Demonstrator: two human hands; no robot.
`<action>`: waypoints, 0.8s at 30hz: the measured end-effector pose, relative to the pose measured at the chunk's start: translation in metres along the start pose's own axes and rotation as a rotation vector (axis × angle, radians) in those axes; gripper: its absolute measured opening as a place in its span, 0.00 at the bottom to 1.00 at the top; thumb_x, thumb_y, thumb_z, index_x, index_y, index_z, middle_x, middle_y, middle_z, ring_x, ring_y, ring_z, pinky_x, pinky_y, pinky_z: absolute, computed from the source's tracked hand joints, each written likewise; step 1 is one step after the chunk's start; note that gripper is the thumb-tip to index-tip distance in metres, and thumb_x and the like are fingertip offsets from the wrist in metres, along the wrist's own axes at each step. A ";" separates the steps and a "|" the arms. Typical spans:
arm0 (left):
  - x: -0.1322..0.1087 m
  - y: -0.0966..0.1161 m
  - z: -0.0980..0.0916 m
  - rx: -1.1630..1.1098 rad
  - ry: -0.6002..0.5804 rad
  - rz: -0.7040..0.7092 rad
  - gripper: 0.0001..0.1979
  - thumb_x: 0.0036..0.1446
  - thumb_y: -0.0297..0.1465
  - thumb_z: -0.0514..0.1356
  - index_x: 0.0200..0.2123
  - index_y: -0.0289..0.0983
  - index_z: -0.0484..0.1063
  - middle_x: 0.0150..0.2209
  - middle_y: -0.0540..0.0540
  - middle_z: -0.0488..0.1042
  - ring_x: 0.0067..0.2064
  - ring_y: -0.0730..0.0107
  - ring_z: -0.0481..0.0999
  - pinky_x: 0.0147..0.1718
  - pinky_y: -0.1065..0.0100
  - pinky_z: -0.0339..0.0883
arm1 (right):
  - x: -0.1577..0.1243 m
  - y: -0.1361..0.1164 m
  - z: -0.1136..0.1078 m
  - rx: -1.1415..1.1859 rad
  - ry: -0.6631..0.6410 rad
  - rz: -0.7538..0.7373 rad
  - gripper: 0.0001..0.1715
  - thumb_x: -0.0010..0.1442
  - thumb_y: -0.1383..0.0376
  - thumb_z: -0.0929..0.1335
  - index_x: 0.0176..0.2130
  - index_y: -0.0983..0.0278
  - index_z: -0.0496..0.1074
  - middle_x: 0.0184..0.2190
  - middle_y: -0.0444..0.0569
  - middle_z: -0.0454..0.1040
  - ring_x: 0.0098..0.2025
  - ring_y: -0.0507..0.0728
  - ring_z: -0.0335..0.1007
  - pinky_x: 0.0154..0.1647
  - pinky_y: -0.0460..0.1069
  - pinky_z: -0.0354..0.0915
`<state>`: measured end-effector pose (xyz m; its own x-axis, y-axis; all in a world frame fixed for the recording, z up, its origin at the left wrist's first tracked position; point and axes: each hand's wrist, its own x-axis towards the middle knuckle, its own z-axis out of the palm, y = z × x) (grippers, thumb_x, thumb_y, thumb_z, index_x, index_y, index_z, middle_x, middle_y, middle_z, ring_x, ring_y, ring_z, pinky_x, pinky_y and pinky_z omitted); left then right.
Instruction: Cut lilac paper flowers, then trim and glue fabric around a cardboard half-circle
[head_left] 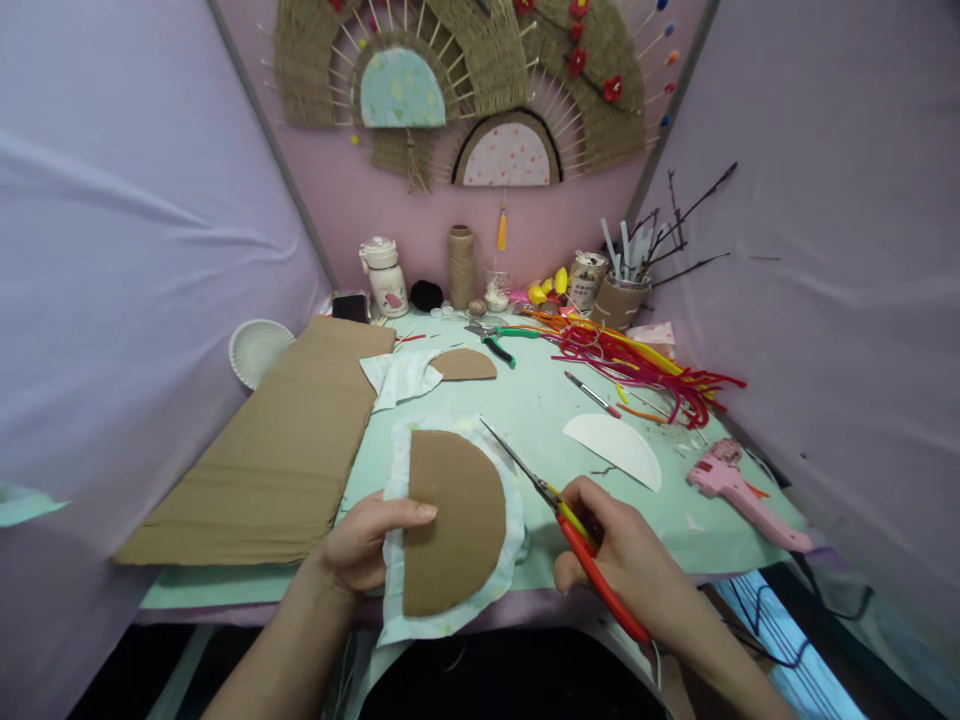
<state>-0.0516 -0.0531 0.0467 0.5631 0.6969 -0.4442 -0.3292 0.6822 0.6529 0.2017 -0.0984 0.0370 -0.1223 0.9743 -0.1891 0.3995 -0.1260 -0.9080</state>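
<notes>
My left hand [367, 545] pinches a brown cardboard half-circle [454, 520] together with the pale fabric [510, 545] that lies under it and sticks out round its curved edge. The thumb presses on the cardboard's straight side. My right hand [622, 550] is closed on red-and-yellow-handled scissors [559, 505]. Their blades point up and left, closed or nearly so, just right of the fabric's edge and not touching it.
A large corrugated cardboard sheet [281, 450] lies at left on the mint table [525, 400]. Beyond are a second cardboard half-circle [465, 365], a white half-circle [615, 448], green-handled pliers [495, 340], a heap of pipe cleaners [645, 365], a pink glue gun [739, 490], a paper plate [256, 350].
</notes>
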 end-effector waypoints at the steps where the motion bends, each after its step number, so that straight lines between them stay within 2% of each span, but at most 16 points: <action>1: 0.000 0.000 -0.001 -0.001 -0.004 -0.001 0.14 0.38 0.29 0.70 0.32 0.31 0.80 0.30 0.42 0.81 0.31 0.62 0.79 0.35 0.65 0.72 | 0.000 0.000 0.000 -0.015 0.009 -0.004 0.20 0.41 0.72 0.71 0.27 0.59 0.56 0.18 0.34 0.61 0.21 0.50 0.54 0.20 0.44 0.50; 7: 0.001 0.001 -0.009 -0.006 -0.035 -0.013 0.12 0.41 0.28 0.68 0.32 0.30 0.79 0.30 0.41 0.81 0.32 0.62 0.80 0.36 0.66 0.72 | -0.002 -0.001 -0.001 -0.060 0.019 -0.004 0.21 0.41 0.71 0.72 0.26 0.59 0.55 0.18 0.33 0.59 0.22 0.49 0.51 0.21 0.43 0.49; 14: 0.000 0.002 -0.015 0.006 -0.044 -0.013 0.12 0.42 0.28 0.67 0.33 0.30 0.79 0.32 0.40 0.81 0.34 0.60 0.80 0.37 0.64 0.72 | -0.005 0.004 -0.001 -0.078 0.003 0.006 0.18 0.42 0.72 0.69 0.27 0.59 0.54 0.17 0.32 0.62 0.21 0.49 0.55 0.22 0.43 0.50; 20: 0.001 0.002 -0.018 -0.004 -0.040 -0.012 0.11 0.40 0.29 0.69 0.30 0.30 0.80 0.29 0.41 0.81 0.32 0.62 0.80 0.35 0.65 0.72 | -0.005 0.007 -0.002 -0.033 -0.039 0.013 0.14 0.45 0.72 0.64 0.28 0.59 0.53 0.17 0.33 0.66 0.22 0.50 0.63 0.23 0.43 0.53; 24: 0.002 0.003 -0.020 -0.013 -0.036 0.000 0.12 0.39 0.30 0.69 0.30 0.30 0.80 0.28 0.41 0.81 0.31 0.62 0.80 0.35 0.66 0.73 | -0.005 0.007 -0.003 -0.068 -0.017 -0.008 0.14 0.44 0.72 0.65 0.27 0.59 0.54 0.17 0.33 0.64 0.22 0.50 0.61 0.23 0.44 0.52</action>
<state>-0.0662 -0.0453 0.0354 0.5900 0.6884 -0.4219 -0.3387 0.6853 0.6447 0.2078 -0.1033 0.0325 -0.1406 0.9719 -0.1887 0.4588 -0.1049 -0.8823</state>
